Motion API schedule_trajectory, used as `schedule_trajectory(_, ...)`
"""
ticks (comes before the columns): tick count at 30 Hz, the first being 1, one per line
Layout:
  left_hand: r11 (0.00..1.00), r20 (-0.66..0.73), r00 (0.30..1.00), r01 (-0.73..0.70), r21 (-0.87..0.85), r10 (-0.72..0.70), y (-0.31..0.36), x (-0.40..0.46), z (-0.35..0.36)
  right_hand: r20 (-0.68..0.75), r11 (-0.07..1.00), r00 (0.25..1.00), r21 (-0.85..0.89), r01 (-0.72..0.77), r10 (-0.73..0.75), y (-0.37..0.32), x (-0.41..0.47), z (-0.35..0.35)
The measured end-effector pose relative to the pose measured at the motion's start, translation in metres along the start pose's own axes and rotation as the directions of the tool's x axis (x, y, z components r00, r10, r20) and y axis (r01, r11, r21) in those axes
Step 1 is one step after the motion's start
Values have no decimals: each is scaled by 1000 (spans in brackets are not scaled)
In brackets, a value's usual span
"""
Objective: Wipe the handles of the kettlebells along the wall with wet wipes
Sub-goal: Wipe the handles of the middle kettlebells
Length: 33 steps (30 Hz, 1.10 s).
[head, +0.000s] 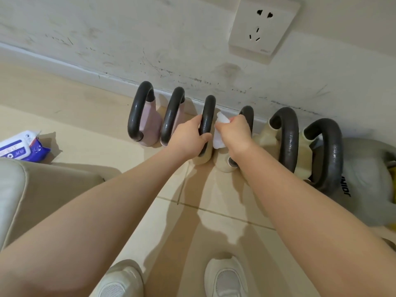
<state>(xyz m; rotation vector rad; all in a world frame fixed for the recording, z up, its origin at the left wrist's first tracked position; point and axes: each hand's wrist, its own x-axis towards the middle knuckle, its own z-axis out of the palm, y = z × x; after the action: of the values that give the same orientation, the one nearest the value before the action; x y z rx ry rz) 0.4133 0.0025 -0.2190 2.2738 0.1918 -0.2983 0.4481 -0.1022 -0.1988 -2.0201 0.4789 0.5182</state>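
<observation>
Left hand [188, 138] grips a dark handle [207, 116] (glossy); right hand [234, 130] clutches a crumpled white wipe [220, 129].

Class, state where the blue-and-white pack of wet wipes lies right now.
In the head view, the blue-and-white pack of wet wipes lies on the beige tiled floor at far left, left of the pink kettlebells.

- Six kettlebells are being counted along the wall: two pink [150, 123], three cream [265, 136], one grey [364, 174].
- Six dark handles [289, 138] are being seen, one per kettlebell.
- One wet wipe [219, 133] is being shown, near 12 o'clock of centre.
- One wipes pack [20, 146] is being shown at 9 o'clock.
- One wall socket [263, 26] is being shown at 1 o'clock.
- Two hands, left [188, 140] and right [235, 131], are being seen.
- Two shoes [226, 277] are being seen at 6 o'clock.
</observation>
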Motion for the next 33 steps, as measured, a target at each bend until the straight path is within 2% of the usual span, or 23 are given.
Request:
schedule_trajectory(3,1000,-2,1000,-15,-23,15,-1,-1,-1,-32,988,999,156,4,1,-6,3,8)
schedule_trajectory(6,996,4,1000,9,-83,-9,-1,0,-3,-140,960,985,246,133,-101,-8,3,13)
schedule_trajectory(11,964,23,998,59,-261,-55,-6,1,-1,-65,872,953,390,297,-295,10,-6,22)
schedule_trajectory(16,902,120,990,122,-414,-78,-16,-2,-1,-156,864,961,423,273,-227,21,5,22)
schedule_trajectory(18,875,164,981,166,-455,-100,-18,-2,-3,-123,884,972,403,235,-202,25,7,26)
schedule_trajectory(23,875,156,980,184,-448,-126,-18,-1,-4,84,936,991,345,71,-107,9,9,29)
schedule_trajectory(27,882,153,978,193,-430,-140,-17,-2,-5,102,906,990,402,-131,98,-10,21,23)
schedule_trajectory(29,897,150,980,178,-405,-127,-16,-3,-6,151,899,980,399,-179,128,-4,14,23)
schedule_trajectory(31,907,166,979,177,-382,-121,-14,-2,-8,223,858,964,455,-236,147,-3,9,19)
schedule_trajectory(33,917,191,973,188,-351,-126,-12,1,-14,274,742,943,589,-320,189,-12,20,15)
